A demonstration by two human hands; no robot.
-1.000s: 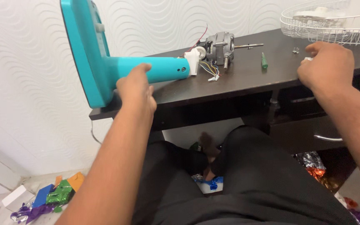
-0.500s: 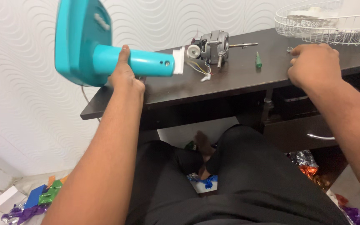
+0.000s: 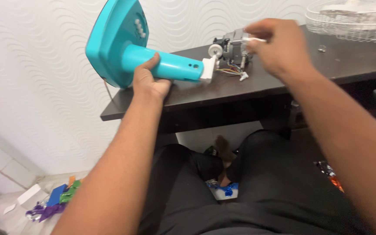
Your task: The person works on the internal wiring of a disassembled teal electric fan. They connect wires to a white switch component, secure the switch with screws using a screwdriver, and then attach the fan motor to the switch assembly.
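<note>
Dark brown wood, almost black, that's the desk (image 3: 283, 87) everything sits on, pushed up against a white wall (image 3: 35, 74) with a wavy raised pattern. Below the desk edge you can see the person's lap in black trousers, and off to the lower left a pale floor with some bright plastic bits (image 3: 55, 202) lying around, blue, green, purple, orange.

Top right corner of the desk has a white wire fan guard (image 3: 349, 21) lying like a shallow basket. Something pale sits in it but it's too washed out to tell what.

The main thing is a turquoise fan stand (image 3: 153, 61), a round neck with a wide flat base. It's tipped over on its side, base lifted up toward the wall at the left end of the desk, neck pointing right. At the neck's end there's a white bracket, then the bare metal fan motor (image 3: 233, 48) with coloured wires hanging out, resting on the desk.

The left hand (image 3: 149, 82) is wrapped around the neck from below, fingers curled tight on it, close to the base. The right hand (image 3: 275, 48) is up over the motor, blurry, fingertips pinched together on a small white bit (image 3: 254, 39) right above it. Can't make out what that bit is.
</note>
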